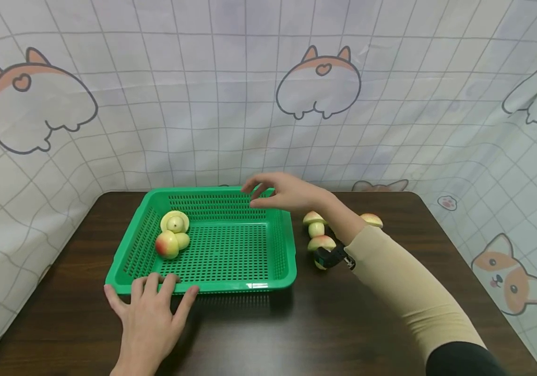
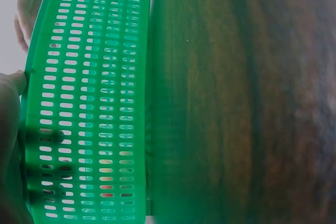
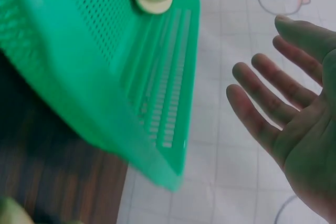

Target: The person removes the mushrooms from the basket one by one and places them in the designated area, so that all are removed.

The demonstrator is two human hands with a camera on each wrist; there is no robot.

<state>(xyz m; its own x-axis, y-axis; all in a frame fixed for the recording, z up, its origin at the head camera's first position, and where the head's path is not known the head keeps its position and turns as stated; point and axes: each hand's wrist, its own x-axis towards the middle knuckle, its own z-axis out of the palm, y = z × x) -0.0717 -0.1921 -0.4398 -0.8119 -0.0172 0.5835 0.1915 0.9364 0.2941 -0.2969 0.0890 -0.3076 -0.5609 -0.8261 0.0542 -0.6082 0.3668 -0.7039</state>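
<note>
My left hand [image 1: 148, 321] grips the near rim of a green plastic basket [image 1: 282, 286], fingertips over the edge at its left corner. In the left wrist view, the thumb [image 2: 18, 81] touches that rim beside the slotted wall. Inside the basket, on the left, sit yellow toy mushrooms [image 1: 175, 222], one with a red-tinged cap [image 1: 167, 245]. Over the back right corner hovers my right hand [image 1: 287, 192], its fingers loosely bent. Seen from the right wrist, this hand [image 3: 294, 108] holds nothing and is apart from the basket.
More toy mushrooms [image 1: 317, 228] lie on the dark wooden table [image 1: 249, 334] right of the basket, partly behind my right forearm. Another reddish cap [image 1: 371, 220] shows beyond the arm. A checked cloth [image 1: 249, 115] with dog drawings hangs behind the table and along its sides.
</note>
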